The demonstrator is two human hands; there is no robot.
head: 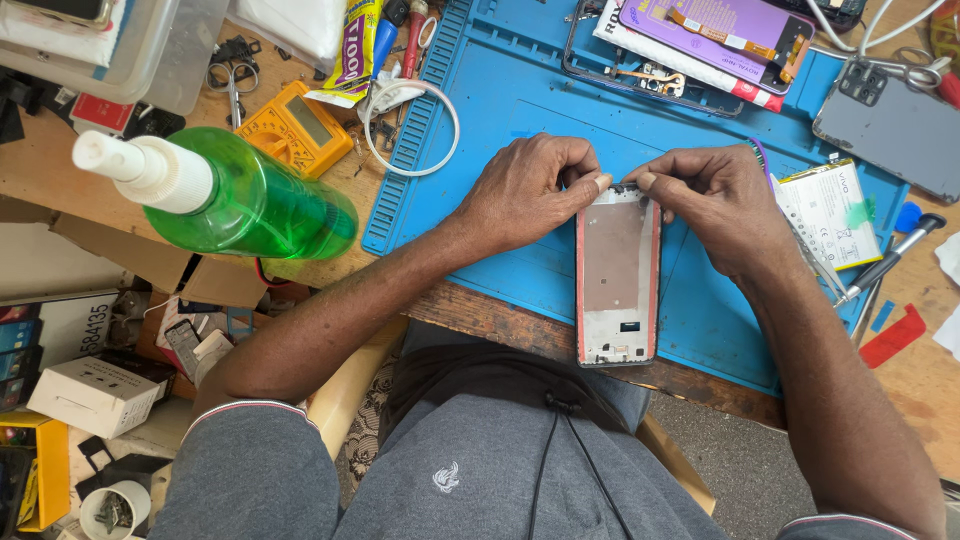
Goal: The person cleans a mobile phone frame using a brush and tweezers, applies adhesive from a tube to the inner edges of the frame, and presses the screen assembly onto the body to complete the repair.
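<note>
Both hands pinch the far end of a red-edged, rectangular phone frame with a bare metal inner plate [617, 275], which lies on the blue silicone work mat [520, 110], its near end overhanging the wooden bench edge. The left hand [530, 190] and right hand [715, 200] have fingertips closed on the frame's top corners. Beyond the fingers the mat is open. Right of the right fingers lie a white flat battery [830, 213] and a dark-handled screwdriver [890, 258]. Left of the left fingers, a green spray bottle [240, 200] stands close to the camera, hiding the bench behind it.
</note>
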